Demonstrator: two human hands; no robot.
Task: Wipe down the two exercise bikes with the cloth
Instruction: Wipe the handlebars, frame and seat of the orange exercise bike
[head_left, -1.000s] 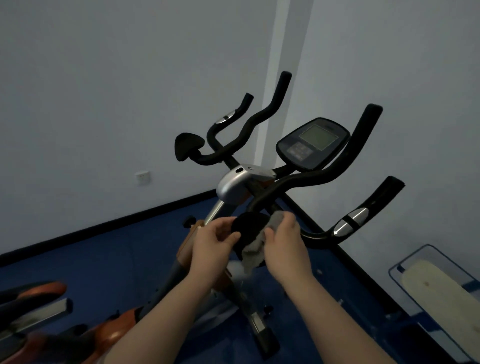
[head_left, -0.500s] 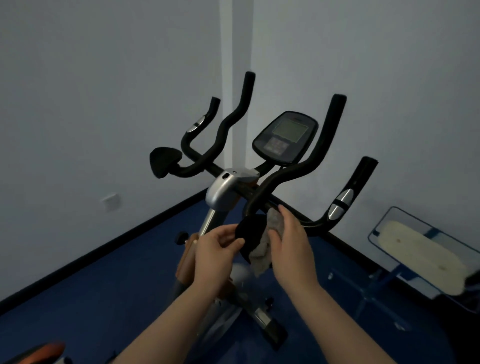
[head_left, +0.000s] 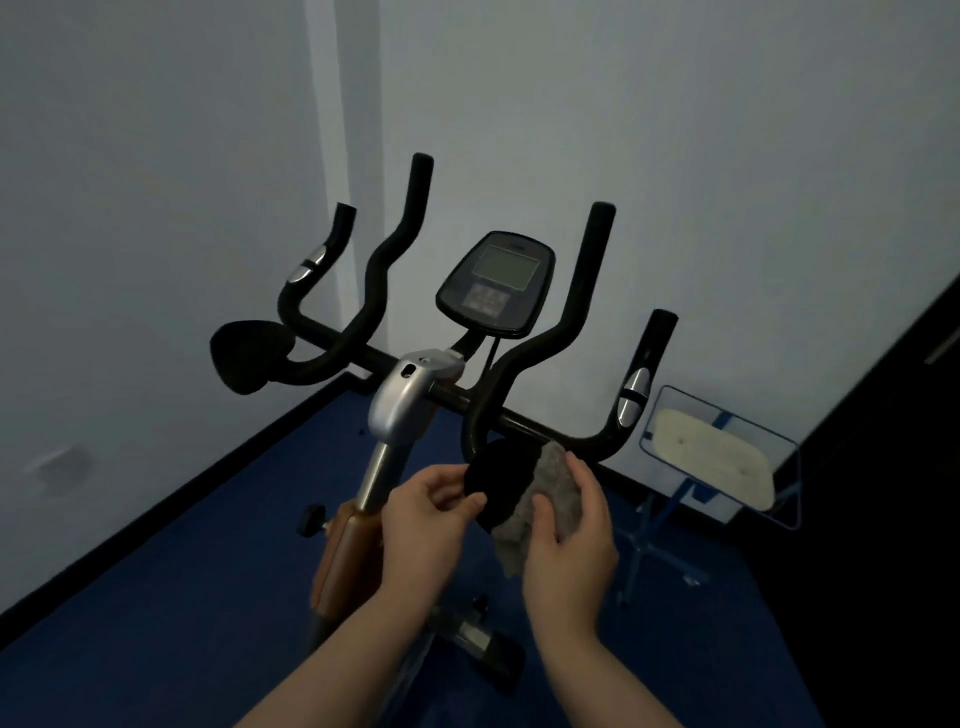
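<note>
Pressing cloth (head_left: 556, 483) w/ right hand (head_left: 569, 540) on pad (head_left: 498, 480); left hand (head_left: 426, 514) pinching pad.

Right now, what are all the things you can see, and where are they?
exercise bike: one, black and silver with an orange-brown frame, middle
display console: one, black, between the handlebars
elbow pads: two, black, one far left, one between the hands
cloth: one, grey, against the near pad
blue stand: one, cream pad on it, right by the wall
wall socket: one, white, left wall
left hand: holds the near pad
right hand: presses the cloth
</note>
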